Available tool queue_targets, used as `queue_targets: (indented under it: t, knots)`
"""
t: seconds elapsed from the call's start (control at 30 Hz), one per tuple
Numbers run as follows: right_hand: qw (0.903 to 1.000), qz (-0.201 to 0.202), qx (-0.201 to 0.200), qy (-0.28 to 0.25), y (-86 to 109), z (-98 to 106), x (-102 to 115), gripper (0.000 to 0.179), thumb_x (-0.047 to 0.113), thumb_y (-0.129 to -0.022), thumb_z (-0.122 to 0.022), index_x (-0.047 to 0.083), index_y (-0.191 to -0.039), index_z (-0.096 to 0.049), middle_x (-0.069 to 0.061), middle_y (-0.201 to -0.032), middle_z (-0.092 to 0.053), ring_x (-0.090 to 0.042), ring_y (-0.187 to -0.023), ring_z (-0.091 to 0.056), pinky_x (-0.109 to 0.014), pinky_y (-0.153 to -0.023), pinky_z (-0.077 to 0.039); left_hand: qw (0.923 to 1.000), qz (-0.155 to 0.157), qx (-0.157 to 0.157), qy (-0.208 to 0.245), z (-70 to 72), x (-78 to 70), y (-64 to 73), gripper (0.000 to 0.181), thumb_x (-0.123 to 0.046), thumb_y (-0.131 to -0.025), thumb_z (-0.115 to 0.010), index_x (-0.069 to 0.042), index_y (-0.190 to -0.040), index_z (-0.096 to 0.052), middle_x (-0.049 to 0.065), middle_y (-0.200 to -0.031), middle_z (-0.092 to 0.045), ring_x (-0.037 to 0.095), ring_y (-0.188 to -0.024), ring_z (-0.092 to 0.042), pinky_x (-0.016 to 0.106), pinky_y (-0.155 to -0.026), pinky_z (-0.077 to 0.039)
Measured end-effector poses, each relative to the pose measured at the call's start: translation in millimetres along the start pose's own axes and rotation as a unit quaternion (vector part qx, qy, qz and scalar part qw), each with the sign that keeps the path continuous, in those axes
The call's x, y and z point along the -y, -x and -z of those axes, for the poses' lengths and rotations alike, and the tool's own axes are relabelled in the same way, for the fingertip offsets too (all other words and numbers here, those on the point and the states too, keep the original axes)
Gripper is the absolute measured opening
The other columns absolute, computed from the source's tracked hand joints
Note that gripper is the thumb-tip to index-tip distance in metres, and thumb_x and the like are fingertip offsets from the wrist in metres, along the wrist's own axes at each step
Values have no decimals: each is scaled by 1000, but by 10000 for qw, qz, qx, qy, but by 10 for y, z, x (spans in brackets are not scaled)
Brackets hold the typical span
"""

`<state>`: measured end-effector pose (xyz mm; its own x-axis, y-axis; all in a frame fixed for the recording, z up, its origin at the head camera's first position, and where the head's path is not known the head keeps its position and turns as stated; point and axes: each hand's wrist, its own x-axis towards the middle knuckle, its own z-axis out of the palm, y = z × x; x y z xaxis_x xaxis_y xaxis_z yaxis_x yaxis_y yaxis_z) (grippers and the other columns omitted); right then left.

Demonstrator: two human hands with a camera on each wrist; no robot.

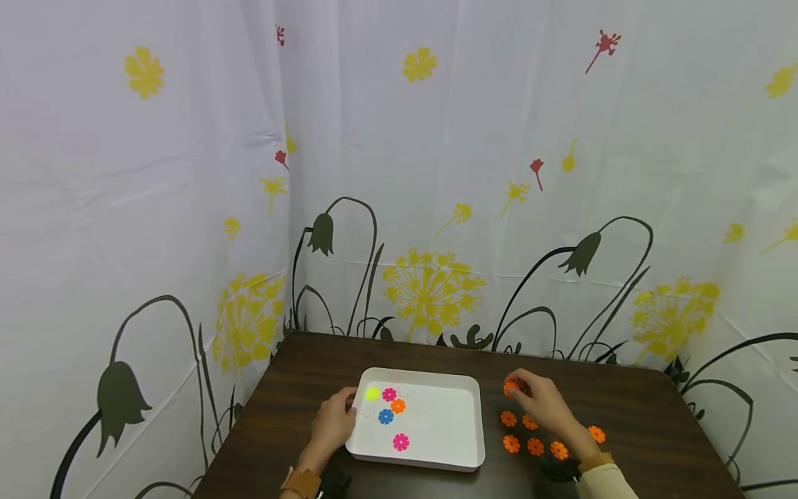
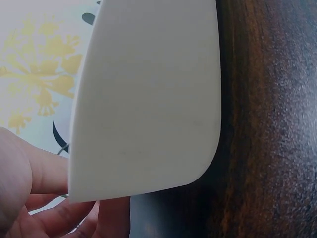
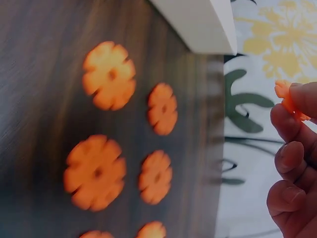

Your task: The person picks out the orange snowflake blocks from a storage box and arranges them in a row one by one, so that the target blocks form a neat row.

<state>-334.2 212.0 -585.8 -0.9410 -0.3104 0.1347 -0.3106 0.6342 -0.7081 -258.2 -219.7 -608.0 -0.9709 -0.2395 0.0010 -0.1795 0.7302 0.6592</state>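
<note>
A white tray [image 1: 442, 424] lies on the table with its left edge in my left hand [image 1: 332, 421]. Its pale side wall [image 2: 148, 99] fills much of the left wrist view; thumb and fingers show around its corner, their tips partly hidden. Right of the tray, my right hand [image 1: 544, 403] pinches an orange notched disc [image 1: 510, 388] between thumb and index finger, off the table. In the right wrist view this disc [image 3: 282, 90] shows nearly edge-on. Beneath that hand lie several more orange notched discs [image 1: 535, 447], flat and apart.
Inside the tray, towards its left, are pink discs [image 1: 401, 441], a blue disc [image 1: 386, 416], an orange disc [image 1: 397, 406], a yellow one [image 1: 372, 394] and some clear ones [image 1: 369, 410]. A flower-print curtain [image 1: 436, 159] hangs behind the dark wooden table [image 1: 262, 430].
</note>
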Motion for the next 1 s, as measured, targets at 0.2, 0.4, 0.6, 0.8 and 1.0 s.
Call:
queue_targets:
  t: [0.2,0.4,0.6,0.8,1.0]
  knots:
    - [9989,-466,-70,-51,242,100,-213,17,12,-100,-71,9,-118,-72,-4,-93,-74,-21,-75,-69,-28,-61,-51,9999,100,-18,15,-29,5,-10,40,-5,-97,-66,-6,-137,-67,15,-118,-75,34,-101,-71,60,-81,-52]
    - [9964,-821,-187,-34,465,159,-400,21,12,-101,-71,7,-121,-71,-3,-90,-73,-15,-67,-64,-29,-60,-51,9999,130,19,9,-19,29,-24,40,-5,-98,-65,-4,-139,-65,17,-119,-74,33,-100,-70,59,-81,-52]
    - [9932,-1103,-374,-32,681,212,-543,20,10,-99,-72,8,-119,-73,-1,-95,-75,-11,-74,-65,-28,-63,-52,9999,70,71,-28,-9,19,-24,41,-5,-98,-65,-4,-139,-65,18,-119,-74,33,-98,-70,59,-80,-52]
    - [9908,-1254,-495,85,843,339,-683,19,11,-100,-72,8,-119,-72,0,-87,-70,-8,-70,-60,-27,-62,-49,9999,120,58,-31,-15,7,-13,40,-5,-98,-65,-4,-138,-65,17,-119,-74,34,-100,-70,60,-82,-52]
    - [9869,-1454,-607,343,940,467,-791,20,13,-101,-71,6,-119,-72,-1,-88,-70,-9,-72,-60,-28,-63,-49,9999,99,52,-25,-23,7,-20,40,-4,-98,-66,-4,-138,-65,18,-119,-74,35,-101,-70,62,-82,-52]
